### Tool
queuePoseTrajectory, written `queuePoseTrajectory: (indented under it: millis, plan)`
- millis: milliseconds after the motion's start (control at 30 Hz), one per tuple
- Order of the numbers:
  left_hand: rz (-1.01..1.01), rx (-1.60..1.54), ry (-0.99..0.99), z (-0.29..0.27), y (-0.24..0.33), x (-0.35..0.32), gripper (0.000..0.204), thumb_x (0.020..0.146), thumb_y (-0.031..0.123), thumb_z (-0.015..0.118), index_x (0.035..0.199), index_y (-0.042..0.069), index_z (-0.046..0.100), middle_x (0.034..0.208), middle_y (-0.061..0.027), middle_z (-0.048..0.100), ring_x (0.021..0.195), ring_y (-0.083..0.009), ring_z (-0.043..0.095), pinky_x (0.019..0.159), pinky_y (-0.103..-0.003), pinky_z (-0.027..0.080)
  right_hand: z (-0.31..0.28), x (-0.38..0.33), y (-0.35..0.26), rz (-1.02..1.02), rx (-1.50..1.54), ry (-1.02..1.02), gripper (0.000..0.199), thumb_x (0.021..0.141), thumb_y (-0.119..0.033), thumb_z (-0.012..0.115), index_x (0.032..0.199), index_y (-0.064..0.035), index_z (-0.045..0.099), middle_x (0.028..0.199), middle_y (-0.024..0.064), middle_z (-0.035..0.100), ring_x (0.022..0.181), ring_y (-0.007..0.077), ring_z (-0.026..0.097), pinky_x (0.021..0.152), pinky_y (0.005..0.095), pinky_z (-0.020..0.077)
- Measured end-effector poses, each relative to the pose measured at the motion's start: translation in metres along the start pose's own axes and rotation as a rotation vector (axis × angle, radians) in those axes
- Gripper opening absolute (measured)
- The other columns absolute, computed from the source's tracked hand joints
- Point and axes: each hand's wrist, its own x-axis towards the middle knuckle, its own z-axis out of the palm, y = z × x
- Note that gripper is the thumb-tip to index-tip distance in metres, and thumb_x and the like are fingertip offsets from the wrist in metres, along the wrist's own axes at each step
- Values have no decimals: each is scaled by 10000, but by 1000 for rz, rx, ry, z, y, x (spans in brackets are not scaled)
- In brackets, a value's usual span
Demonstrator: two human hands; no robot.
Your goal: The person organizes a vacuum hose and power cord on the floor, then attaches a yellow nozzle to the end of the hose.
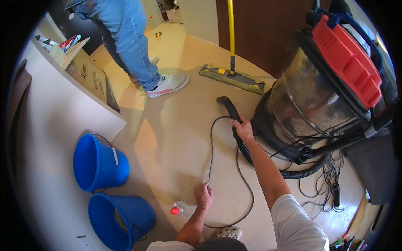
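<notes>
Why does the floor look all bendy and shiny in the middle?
In the head view, the fisheye lens bends straight edges near the rim, like the white counter; bright light makes a pale glare patch on the floor; the person in jeans casts a soft shadow; the right hand on the black hose and the left hand look sharp, not blurred.

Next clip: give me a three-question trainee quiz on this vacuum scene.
1. True or false: the right hand has its grip on the black vacuum hose.
2. How many blue buckets stand at the left?
3. What lies beside the left hand? A) a clear bottle with a red cap B) the yellow-handled mop C) a bucket

Key: 1 true; 2 two; 3 A.
</notes>
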Motion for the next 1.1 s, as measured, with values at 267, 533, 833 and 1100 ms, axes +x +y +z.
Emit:
queuePoseTrajectory:
  millis: [267,533,833,1100]
  plan:
    - [-200,-290,4,0,7,3,329,794,272,615,1015,58,498,852,-112,521,800,-291,490,725,-418,393,39,13,-22,82,196,-272,612,693,-272,645,1240,-57,476,1179,210,529,1110,270,505,930,295,367]
    - [-5,-321,-6,4,4,11,224,708,197,687,872,108,561,897,-105,528,832,-287,503,724,-401,417,73,47,-47,132,280,-348,613,695,-210,620,1264,-55,453,986,116,623,829,159,583,769,256,441]
    - [-3,-284,2,-5,-3,10,171,698,196,697,791,119,576,886,-77,530,842,-272,513,725,-389,420,117,41,-81,148,237,-478,597,690,-211,623,1255,-84,477,965,116,626,811,166,575,762,253,438]
    - [-28,-290,-27,-2,-2,5,138,720,215,674,797,137,590,904,-63,525,846,-261,520,728,-385,425,162,23,-103,165,270,-540,621,692,-238,620,1267,-72,457,979,127,633,833,199,591,760,282,452]
